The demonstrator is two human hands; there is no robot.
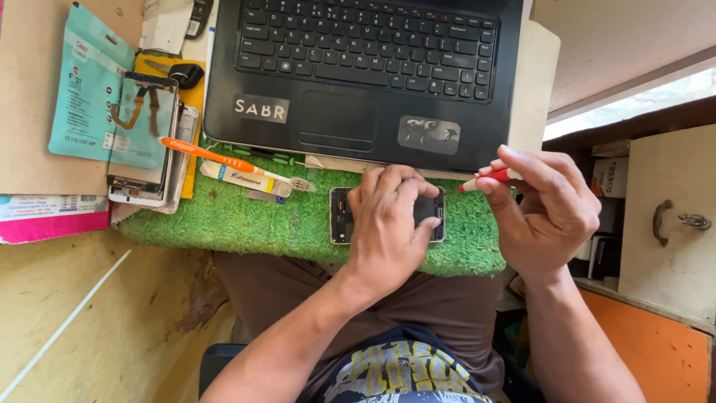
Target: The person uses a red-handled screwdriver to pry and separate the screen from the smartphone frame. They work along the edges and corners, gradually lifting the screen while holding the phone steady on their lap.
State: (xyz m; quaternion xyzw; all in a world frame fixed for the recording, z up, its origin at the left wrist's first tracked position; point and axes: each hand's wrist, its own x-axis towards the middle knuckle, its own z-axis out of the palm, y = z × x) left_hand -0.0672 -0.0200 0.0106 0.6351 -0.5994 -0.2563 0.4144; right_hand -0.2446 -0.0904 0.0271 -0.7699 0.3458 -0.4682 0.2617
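Left hand (pixel 388 224) lay flat, fingers spread, pressing down on an opened phone (pixel 341 216) that sat on a green turf mat (pixel 246 224) at the desk's front edge, just below a black laptop (pixel 358 75). Right hand (pixel 548 209) pinched a red-handled screwdriver (pixel 488 179), its tip pointing at the phone's right end. An orange toothbrush (pixel 224 159) lay on the mat to the left, near a small tube (pixel 242 177). Another dismantled phone (pixel 142 142) and a teal packet (pixel 86 82) lay further left.
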